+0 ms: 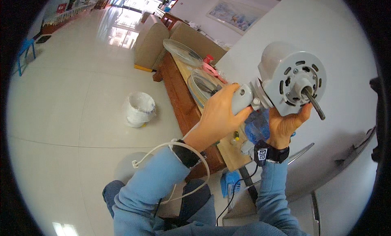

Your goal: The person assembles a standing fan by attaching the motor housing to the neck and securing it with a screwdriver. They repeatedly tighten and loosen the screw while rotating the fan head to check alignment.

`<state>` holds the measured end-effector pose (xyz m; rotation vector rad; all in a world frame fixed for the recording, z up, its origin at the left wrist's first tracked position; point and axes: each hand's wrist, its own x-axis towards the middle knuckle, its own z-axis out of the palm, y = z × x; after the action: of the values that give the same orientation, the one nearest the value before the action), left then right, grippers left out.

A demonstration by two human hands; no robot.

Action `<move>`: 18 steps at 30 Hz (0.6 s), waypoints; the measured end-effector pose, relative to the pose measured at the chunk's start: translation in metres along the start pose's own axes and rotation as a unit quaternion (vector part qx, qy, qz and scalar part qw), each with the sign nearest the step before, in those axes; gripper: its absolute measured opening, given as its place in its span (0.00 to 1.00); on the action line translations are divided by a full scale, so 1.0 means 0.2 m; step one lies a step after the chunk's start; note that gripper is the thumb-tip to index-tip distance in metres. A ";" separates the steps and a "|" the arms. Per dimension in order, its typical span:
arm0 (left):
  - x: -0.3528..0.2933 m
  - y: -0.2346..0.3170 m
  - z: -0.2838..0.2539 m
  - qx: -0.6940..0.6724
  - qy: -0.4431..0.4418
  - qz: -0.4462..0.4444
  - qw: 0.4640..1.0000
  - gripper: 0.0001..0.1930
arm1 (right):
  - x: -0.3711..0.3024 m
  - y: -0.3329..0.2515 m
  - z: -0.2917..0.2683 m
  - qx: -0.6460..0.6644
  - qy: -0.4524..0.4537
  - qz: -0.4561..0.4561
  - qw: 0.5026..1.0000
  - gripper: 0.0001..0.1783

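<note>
A grey-white electric fan's motor head (277, 69) is held up at the right, over the near end of a wooden cabinet. Its vented round face points right and toward me, with a bare metal shaft (314, 103) sticking out. My left hand (218, 114) is closed around the fan's neck (242, 98), below the tilt joint. From underneath, my right hand (284, 128) supports the motor housing, thumb near its lower edge; some of its fingers are hidden behind it. A white power cord (207, 164) loops across my left forearm.
Round fan grilles (182, 51) lie on the wooden cabinet (175, 99), near a pink strap-like item (211, 71) and a blue plastic bag (256, 128). A lined white bin (141, 105) stands on the tiled floor. A blue packet (230, 184) sits below. A white wall rises at right.
</note>
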<state>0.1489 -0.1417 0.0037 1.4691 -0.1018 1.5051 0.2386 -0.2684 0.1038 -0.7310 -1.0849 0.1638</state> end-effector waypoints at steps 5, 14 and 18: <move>-0.01 -0.01 0.05 0.011 0.069 0.060 0.996 0.24 | -0.09 0.04 -0.01 -0.053 -0.038 0.047 0.997 0.43; -0.04 0.00 0.07 0.018 0.056 0.066 0.996 0.26 | -0.27 0.20 -0.11 -0.291 -0.024 0.073 0.954 0.35; -0.04 -0.01 0.04 0.038 0.069 0.078 0.994 0.26 | -0.24 0.21 -0.07 -0.366 -0.046 -0.004 0.930 0.26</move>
<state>0.1543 -0.1508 -0.0005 1.4403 -0.0783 1.7491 0.2374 -0.2650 0.0384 -1.3961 -1.2445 -0.2353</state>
